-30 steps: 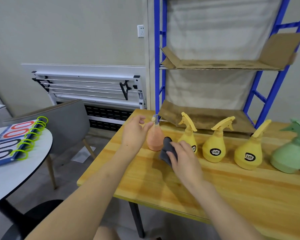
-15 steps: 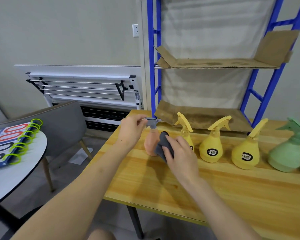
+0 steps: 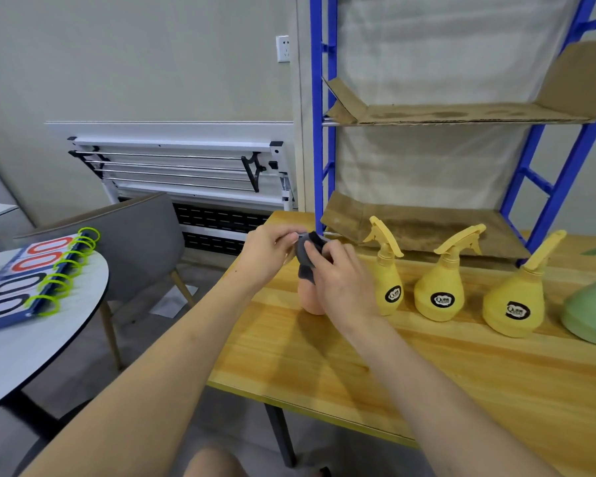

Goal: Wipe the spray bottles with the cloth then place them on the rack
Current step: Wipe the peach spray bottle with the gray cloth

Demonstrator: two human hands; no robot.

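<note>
We see the peach spray bottle standing upright on the wooden worktop, near its left end, with both hands at its top. The left hand comes in from the left with its fingers curled around the bottle's head, gripping it (the head itself is almost wholly hidden). The right hand lies in front of the bottle's right side and clutches the dark grey cloth, which is bunched over the bottle's neck and head, touching the left hand's fingertips. Only the bottle's rounded lower body shows below the two hands.

Just to the right of the right hand stand three yellow spray bottles in a row: the first close beside the hand, the second and third farther along. A green spray bottle is cut off at the right edge. Behind them rises the blue rack with cardboard-lined shelves. To the left, apart from the worktop, a round white table carries a flip scoreboard, with a grey chair between.
</note>
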